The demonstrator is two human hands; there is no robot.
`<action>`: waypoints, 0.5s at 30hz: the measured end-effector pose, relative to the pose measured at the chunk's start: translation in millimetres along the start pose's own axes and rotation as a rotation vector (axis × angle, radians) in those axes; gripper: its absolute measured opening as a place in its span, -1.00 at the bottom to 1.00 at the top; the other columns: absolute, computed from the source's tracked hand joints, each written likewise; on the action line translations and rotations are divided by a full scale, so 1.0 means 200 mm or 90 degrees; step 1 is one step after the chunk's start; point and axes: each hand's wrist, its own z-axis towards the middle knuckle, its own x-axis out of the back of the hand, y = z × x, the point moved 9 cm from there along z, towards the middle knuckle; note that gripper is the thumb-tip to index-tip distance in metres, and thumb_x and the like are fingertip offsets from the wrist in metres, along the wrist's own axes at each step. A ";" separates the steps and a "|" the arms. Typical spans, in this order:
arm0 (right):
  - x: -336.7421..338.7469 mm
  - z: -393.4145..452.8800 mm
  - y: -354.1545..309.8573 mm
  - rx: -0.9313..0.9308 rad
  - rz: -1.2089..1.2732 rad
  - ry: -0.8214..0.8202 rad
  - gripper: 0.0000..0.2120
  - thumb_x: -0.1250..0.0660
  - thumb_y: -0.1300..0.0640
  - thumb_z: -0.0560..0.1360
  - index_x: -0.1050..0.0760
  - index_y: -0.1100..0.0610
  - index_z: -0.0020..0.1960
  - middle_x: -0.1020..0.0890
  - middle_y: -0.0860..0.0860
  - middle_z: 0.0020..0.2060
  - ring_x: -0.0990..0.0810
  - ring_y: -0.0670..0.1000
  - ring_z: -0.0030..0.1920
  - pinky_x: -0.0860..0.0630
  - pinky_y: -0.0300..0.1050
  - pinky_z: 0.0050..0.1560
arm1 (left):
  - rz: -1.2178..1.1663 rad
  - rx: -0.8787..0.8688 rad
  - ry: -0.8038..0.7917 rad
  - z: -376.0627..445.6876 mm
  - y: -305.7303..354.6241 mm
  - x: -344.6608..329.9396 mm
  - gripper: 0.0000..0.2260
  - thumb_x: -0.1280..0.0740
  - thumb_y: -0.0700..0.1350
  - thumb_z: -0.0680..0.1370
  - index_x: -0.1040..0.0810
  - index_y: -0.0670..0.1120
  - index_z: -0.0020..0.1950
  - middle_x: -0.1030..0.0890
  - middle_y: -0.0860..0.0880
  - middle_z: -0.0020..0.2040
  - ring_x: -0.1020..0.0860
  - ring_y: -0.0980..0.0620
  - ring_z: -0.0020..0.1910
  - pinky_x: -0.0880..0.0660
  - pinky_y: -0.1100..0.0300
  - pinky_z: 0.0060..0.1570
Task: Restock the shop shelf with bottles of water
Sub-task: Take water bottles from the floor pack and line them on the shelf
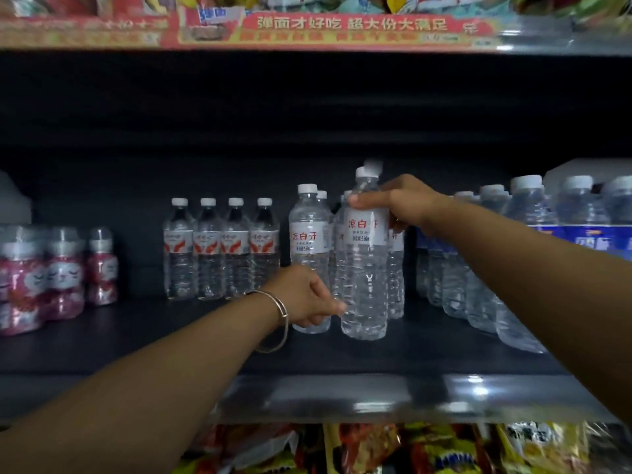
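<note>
The dark shelf carries several groups of drinks. At far left stand pink-wrapped bottles. To their right, set back, is a row of four small water bottles with red-and-white labels. At far right, blue-labelled water bottles run in lines from far to near. Between these groups stands a cluster of clear water bottles with white labels and red characters.

The front bottle of that cluster stands upright on the shelf, long axis vertical, white cap up, label facing the near side. The right hand grips it at the shoulder, thumb across the near side above the label, fingers curled round the far side. More bottles of the same kind stand directly behind it and to its right.

Just left of it stands a second bottle, also upright. The left hand, with a metal bangle at the wrist, covers its lower part; its fingers curl round the bottle near the base, fingertips reaching toward the front bottle.

Snack packets fill the shelf below, and a red printed strip runs along the shelf above.
</note>
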 end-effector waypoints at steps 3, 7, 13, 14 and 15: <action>-0.06 0.07 0.07 0.006 0.015 -0.018 -0.70 -0.46 -0.09 0.38 -0.56 0.16 -0.18 -0.63 0.02 -0.31 -0.57 -0.04 -0.35 -0.41 -0.20 -0.37 | 0.064 0.015 0.017 0.06 -0.02 -0.02 -0.74 -0.51 0.00 0.36 -0.60 -0.20 -0.22 -0.67 -0.14 -0.30 -0.59 0.02 -0.31 -0.58 0.13 -0.18; -0.13 0.13 0.12 0.001 0.027 -0.052 -0.56 -0.44 -0.14 0.38 -0.57 0.21 0.02 -0.68 0.07 -0.17 -0.64 0.01 -0.21 -0.50 -0.17 -0.29 | 0.107 0.020 0.040 0.09 -0.04 -0.02 -0.70 -0.50 0.02 0.36 -0.62 -0.21 -0.13 -0.64 -0.04 -0.36 -0.57 0.12 -0.39 -0.52 0.22 -0.16; -0.22 0.07 0.21 -0.047 0.002 -0.140 -0.42 -0.49 -0.18 0.27 -0.48 0.11 0.15 -0.64 0.07 -0.02 -0.64 0.08 -0.04 -0.63 -0.07 -0.20 | 0.151 0.020 0.079 0.10 -0.05 -0.03 -0.69 -0.50 0.00 0.38 -0.63 -0.25 -0.13 -0.67 -0.13 -0.27 -0.55 0.08 -0.36 -0.51 0.26 -0.21; -0.25 0.06 0.24 -0.062 0.006 -0.156 -0.39 -0.51 -0.16 0.24 -0.47 0.11 0.18 -0.63 0.06 0.01 -0.64 0.10 -0.03 -0.64 -0.04 -0.19 | 0.161 0.019 0.083 0.10 -0.04 -0.03 -0.70 -0.49 0.00 0.38 -0.63 -0.25 -0.14 -0.67 -0.13 -0.27 -0.54 0.08 -0.36 -0.50 0.27 -0.23; -0.27 0.04 0.27 -0.072 0.014 -0.168 -0.40 -0.53 -0.13 0.24 -0.48 0.10 0.18 -0.62 0.06 0.04 -0.64 0.12 -0.01 -0.65 -0.01 -0.17 | 0.173 0.019 0.087 0.10 -0.04 -0.03 -0.70 -0.49 0.00 0.38 -0.63 -0.25 -0.15 -0.67 -0.13 -0.26 -0.55 0.08 -0.35 -0.50 0.27 -0.22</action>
